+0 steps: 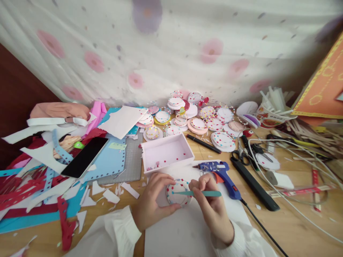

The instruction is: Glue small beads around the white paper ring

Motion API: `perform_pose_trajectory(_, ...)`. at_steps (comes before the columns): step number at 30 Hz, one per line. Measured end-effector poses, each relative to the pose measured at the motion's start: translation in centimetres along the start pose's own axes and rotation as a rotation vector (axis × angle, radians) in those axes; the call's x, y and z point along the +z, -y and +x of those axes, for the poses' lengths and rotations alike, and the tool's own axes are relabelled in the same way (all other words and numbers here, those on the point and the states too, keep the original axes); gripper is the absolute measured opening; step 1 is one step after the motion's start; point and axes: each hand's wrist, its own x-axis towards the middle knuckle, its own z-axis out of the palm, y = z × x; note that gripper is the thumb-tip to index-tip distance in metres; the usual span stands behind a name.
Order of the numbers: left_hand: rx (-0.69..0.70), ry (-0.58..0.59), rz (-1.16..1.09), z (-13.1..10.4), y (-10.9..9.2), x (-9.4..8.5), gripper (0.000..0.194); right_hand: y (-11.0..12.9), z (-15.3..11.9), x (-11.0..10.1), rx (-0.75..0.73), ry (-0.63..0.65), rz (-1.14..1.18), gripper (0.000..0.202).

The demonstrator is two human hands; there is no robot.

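A small white disc [174,199] edged with red and blue dots rests on a white sheet [171,235]. My left hand [157,200] curves round its left side, thumb at the lower edge and fingers at the top. Pinched in my right hand [207,200] is a teal tool [211,193], held nearly level, its thin tip over the middle of the disc. Just behind my hands stands an open pale box [167,151] with a few small red pieces in it.
A blue glue gun [227,178] with a black cord lies right of my right hand. Decorated discs [198,124] crowd the back. Scissors [241,157] and a white cable [297,142] are at right. Paper scraps [45,157] and a phone [85,157] lie at left.
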Motion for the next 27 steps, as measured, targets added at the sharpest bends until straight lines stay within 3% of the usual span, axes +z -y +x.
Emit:
perform_pose_trajectory(20, -0.014, 0.018, 0.012, -0.17, 0.06, -0.05, 0.043, -0.17, 0.06, -0.09, 0.032, 0.031, -0.031, 0.021)
perform_pose_trajectory(27, -0.005, 0.016, 0.01, -0.07, 0.01, -0.14, 0.043, -0.2, -0.01, -0.37, 0.057, -0.017, -0.014, 0.022)
